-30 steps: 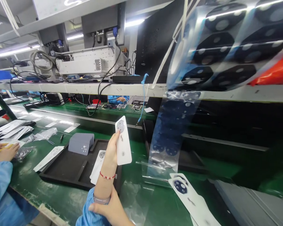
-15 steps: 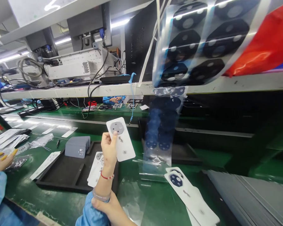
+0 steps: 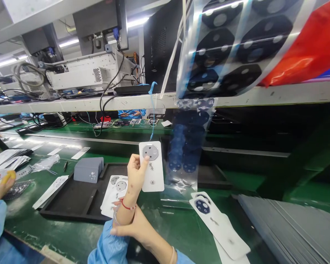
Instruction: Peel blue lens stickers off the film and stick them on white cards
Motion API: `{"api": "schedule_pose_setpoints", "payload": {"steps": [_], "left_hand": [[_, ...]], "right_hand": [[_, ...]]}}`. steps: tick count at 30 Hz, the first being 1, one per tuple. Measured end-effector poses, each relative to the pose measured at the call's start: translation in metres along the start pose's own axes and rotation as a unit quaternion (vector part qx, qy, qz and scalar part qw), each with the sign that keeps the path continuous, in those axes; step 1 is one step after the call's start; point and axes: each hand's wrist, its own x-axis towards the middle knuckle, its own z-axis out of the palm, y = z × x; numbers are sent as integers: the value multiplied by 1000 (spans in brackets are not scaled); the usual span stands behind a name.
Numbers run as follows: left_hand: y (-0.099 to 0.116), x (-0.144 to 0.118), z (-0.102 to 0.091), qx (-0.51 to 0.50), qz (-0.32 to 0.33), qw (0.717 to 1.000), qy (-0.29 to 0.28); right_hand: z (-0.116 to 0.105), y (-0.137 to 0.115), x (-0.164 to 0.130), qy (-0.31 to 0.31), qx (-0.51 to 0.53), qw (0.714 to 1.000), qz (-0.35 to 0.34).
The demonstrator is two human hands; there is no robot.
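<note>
In my left hand [image 3: 136, 170] is a white phone back cover [image 3: 153, 178], pinched by its left edge and held upright. A round grey camera area with small holes marks its top, with dark lettering below. My right hand [image 3: 137, 223] is wrapped round my left wrist, by the red bracelet [image 3: 128, 206] and a pale bangle. Behind my forearm, more white covers [image 3: 107, 200] lie overlapping in a black tray [image 3: 68, 209]. To the right, a few white covers [image 3: 222, 231] with dark camera rings rest on the green bench.
Grey panels [image 3: 88, 170] stand fanned in the tray. A clear film strip [image 3: 185, 146] with dark octagonal stickers hangs from the shelf [image 3: 82, 105]. Grey sheets [image 3: 297, 227] are stacked at right. On the left, a co-worker's hand [image 3: 4, 183] in yellow finger covers works near papers.
My left hand has moved right and slightly down with the cover, which has turned more upright. My right hand has shifted up onto the wrist, and more of its forearm shows.
</note>
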Motion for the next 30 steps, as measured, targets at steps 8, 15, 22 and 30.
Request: {"api": "schedule_pose_setpoints", "payload": {"steps": [8, 15, 22, 30], "left_hand": [[-2, -2, 0, -23, -27, 999, 24], [-16, -4, 12, -78, -101, 991, 23], [-20, 4, 0, -110, -186, 972, 94], [-17, 7, -6, -98, -126, 982, 96]], "right_hand": [[-11, -25, 1, 40, 88, 993, -68], [-20, -53, 2, 49, 97, 991, -84], [-25, -37, 1, -2, 56, 996, 67], [-50, -58, 1, -29, -31, 996, 84]]}}
